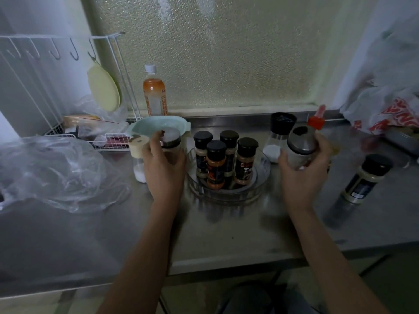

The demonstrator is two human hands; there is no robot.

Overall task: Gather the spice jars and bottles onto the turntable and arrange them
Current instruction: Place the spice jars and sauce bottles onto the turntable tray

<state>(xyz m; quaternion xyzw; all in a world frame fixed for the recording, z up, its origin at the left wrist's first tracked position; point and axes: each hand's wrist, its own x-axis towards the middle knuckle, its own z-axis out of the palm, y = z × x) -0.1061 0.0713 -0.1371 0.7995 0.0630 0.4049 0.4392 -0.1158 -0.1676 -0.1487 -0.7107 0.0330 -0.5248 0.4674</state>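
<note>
Bare steel counter lies open nearest its front edge. Past it, the left hand is wrapped around a dark-lidded jar just left of the clear turntable; the right hand clasps a shaker on its right. Four black-capped spice jars stand on the turntable. A grinder stands behind, another spice jar far right.
</note>
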